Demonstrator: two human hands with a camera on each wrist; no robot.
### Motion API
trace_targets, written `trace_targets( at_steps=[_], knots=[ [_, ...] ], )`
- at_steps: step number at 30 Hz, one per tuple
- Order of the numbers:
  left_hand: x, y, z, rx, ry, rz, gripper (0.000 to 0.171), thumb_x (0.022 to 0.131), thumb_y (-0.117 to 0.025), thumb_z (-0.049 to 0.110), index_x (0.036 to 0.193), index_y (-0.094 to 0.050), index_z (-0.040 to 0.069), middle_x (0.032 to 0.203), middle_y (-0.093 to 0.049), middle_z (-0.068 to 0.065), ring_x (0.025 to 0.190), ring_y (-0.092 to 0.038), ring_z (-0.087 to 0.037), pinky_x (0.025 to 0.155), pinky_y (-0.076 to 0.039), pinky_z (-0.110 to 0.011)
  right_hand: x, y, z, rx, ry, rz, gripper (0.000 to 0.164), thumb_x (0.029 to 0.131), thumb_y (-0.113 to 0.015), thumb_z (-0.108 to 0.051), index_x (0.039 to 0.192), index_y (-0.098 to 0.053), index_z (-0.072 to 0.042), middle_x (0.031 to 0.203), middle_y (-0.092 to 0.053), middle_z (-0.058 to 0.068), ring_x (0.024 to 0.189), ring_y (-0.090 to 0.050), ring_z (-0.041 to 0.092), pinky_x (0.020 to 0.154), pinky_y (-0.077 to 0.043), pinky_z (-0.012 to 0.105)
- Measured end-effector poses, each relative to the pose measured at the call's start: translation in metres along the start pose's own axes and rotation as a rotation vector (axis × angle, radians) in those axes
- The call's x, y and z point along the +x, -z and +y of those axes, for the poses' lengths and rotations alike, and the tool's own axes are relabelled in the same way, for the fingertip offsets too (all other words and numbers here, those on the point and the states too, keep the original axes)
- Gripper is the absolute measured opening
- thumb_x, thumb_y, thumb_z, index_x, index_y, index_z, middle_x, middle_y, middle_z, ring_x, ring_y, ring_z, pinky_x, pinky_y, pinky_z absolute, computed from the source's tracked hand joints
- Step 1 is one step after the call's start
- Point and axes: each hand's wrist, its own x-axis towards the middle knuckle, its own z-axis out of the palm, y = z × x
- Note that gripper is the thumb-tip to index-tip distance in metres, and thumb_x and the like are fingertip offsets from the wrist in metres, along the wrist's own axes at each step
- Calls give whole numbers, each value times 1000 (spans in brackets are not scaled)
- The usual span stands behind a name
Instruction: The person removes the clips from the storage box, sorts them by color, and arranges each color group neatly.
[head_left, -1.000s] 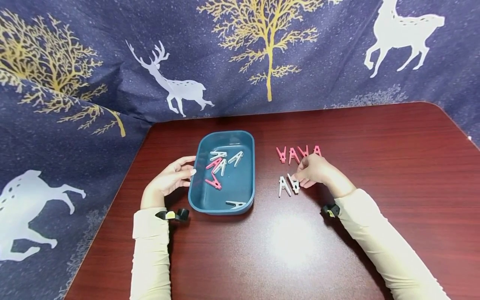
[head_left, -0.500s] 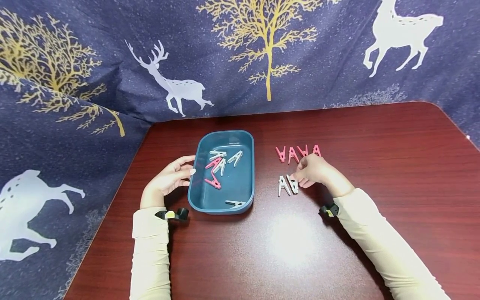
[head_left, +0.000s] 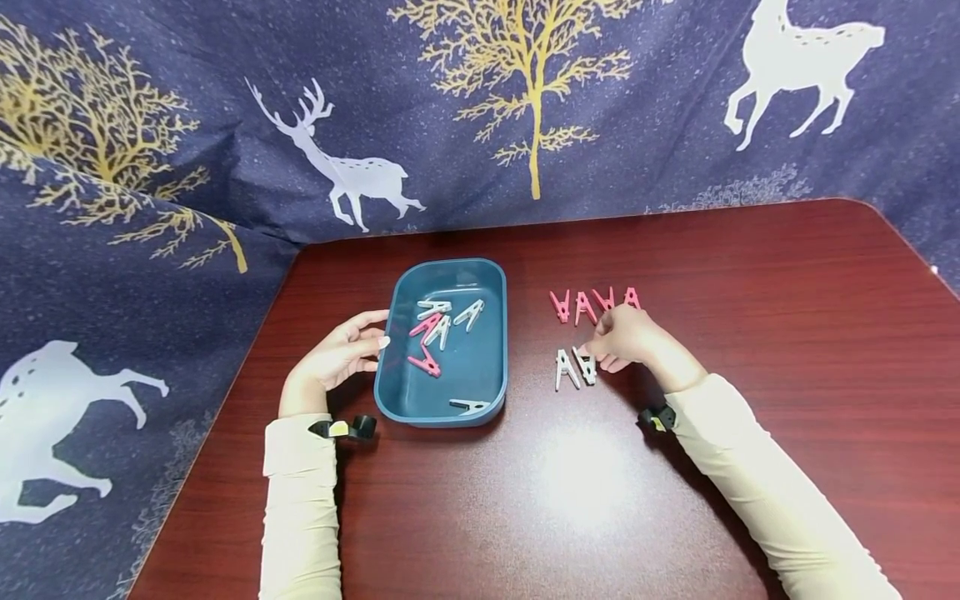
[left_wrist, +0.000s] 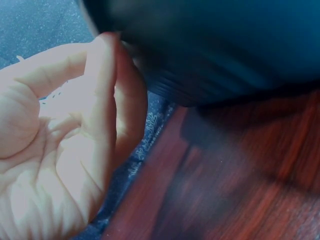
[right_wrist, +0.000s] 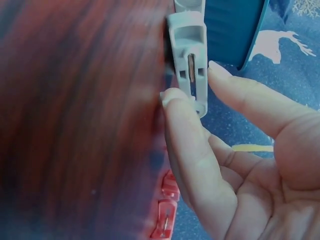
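My right hand [head_left: 626, 337] pinches a white plastic clothespin [right_wrist: 189, 50] between thumb and fingertips, close over the table. In the head view it lies side by side with a second white clothespin [head_left: 566, 369]. My left hand [head_left: 341, 358] holds the left side of a blue bin [head_left: 382, 392], thumb at the rim and fingers against the outer wall. Inside the bin lie several clothespins, among them a pink one [head_left: 425, 364] and a white one [head_left: 469, 314]. Behind the white pair is a row of pink clothespins [head_left: 582, 308], the rightmost partly hidden by my right hand.
The dark red wooden table [head_left: 750, 333] reaches back to a blue cloth [head_left: 637, 108] printed with white deer and yellow trees. A bright light reflection [head_left: 585, 479] lies on the tabletop in front of the white clothespins.
The white clothespin in my right hand has settled slightly beside its neighbour. My left hand and the bin keep their place, and the view has shifted a little.
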Motion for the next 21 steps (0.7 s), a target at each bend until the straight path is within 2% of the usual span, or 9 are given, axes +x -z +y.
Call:
trace_targets(
  at_steps=[11, 21],
  knots=[
    [0, 1, 0, 8, 28, 25, 50, 97, -46, 0, 144, -29, 1, 100, -64, 1, 83, -65, -8, 70, -55, -25, 1, 3, 1, -19, -11, 28, 24, 83, -71, -12, 88, -56, 6, 69, -64, 10, 58, -64, 14, 60, -57, 31],
    [1, 3, -2, 11, 22, 19, 51, 97, -47, 1, 145, -29, 2, 101, -64, 1, 86, -65, -9, 73, -55, -26, -11, 3, -11, -120, 29, 104, 24, 81, -74, -15, 82, -58, 2, 65, -64, 9, 54, -62, 11, 56, -55, 26]
  ],
)
